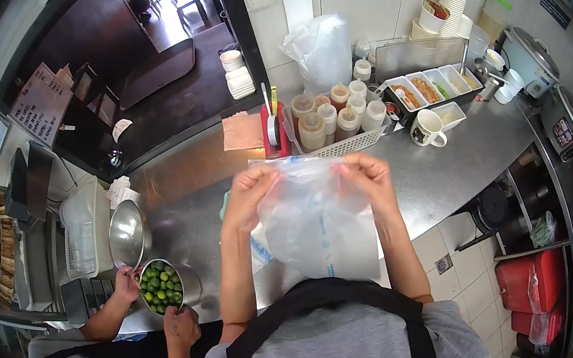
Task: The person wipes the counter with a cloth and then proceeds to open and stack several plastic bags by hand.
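Note:
A clear plastic bag point(323, 231) with faint blue print hangs in front of my chest. My left hand point(253, 188) pinches its top edge at one corner, and my right hand point(367, 178) pinches the same edge at the other. The bag is held up above the steel counter point(465, 170) and its body droops toward my apron point(329, 293). Just beyond my hands stand a basket point(349, 140) of squeeze bottles point(312, 132) and a red kitchen scale point(274, 132).
On the left a co-worker's hands point(182, 326) hold a metal pot point(191, 286) of green limes point(160, 285), beside a steel bowl point(129, 231). A topping box point(427, 89), a mug point(428, 129) and a rice cooker point(568, 129) stand at the back right. A serving hatch point(162, 76) opens at upper left.

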`<state>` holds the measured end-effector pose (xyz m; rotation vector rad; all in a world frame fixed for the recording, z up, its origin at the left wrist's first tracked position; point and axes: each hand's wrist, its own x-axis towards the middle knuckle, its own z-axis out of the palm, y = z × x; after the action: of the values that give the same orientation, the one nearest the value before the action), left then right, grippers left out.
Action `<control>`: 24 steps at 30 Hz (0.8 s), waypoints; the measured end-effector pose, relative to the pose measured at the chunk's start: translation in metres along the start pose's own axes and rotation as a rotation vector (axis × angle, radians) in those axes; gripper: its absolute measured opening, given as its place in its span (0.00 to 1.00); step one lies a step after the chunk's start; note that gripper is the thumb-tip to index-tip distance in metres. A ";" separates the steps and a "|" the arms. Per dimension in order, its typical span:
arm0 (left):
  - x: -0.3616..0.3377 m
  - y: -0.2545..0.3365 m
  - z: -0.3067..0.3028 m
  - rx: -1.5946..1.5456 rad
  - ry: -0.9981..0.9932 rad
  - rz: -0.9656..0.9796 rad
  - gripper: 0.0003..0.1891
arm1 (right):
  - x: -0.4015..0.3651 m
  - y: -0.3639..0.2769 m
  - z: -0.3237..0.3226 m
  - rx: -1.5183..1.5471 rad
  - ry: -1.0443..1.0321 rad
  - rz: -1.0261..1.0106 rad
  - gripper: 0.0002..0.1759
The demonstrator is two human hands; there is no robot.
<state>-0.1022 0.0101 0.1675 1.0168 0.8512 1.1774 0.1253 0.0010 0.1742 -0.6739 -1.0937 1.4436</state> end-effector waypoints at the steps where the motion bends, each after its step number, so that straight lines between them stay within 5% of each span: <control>1: 0.006 0.002 0.000 0.174 0.035 0.046 0.04 | 0.004 0.000 0.005 -0.109 0.093 -0.045 0.06; 4: 0.026 -0.017 0.003 0.526 0.170 0.432 0.03 | 0.018 0.026 0.012 -0.218 0.202 -0.136 0.03; 8: 0.031 -0.050 -0.004 0.530 0.231 0.263 0.09 | 0.019 0.076 -0.024 -0.505 0.015 -0.198 0.07; 9: 0.032 -0.061 -0.010 0.367 0.193 0.125 0.12 | 0.017 0.076 -0.020 -0.638 0.069 -0.037 0.08; 11: 0.044 -0.136 -0.041 0.809 0.240 0.513 0.14 | 0.016 0.077 -0.008 -0.897 0.165 0.288 0.10; 12: 0.042 -0.160 -0.050 1.034 0.256 0.712 0.15 | 0.015 0.094 -0.016 -0.882 0.209 0.196 0.10; 13: 0.030 -0.163 -0.043 0.847 0.243 0.242 0.18 | 0.015 0.125 -0.029 -0.864 0.255 0.102 0.10; 19: 0.029 -0.141 -0.048 0.387 0.233 -0.193 0.17 | 0.016 0.138 -0.050 -0.796 0.219 -0.028 0.14; 22: 0.024 -0.092 -0.028 0.128 0.375 0.066 0.18 | 0.012 0.133 -0.041 -0.394 0.213 -0.254 0.24; 24: 0.026 -0.081 -0.009 0.032 0.253 0.206 0.24 | 0.004 0.125 -0.019 -0.261 0.179 -0.362 0.34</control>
<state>-0.0800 0.0314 0.0877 1.0124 0.9823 1.4946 0.0875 0.0192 0.0545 -0.7296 -1.2023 0.9234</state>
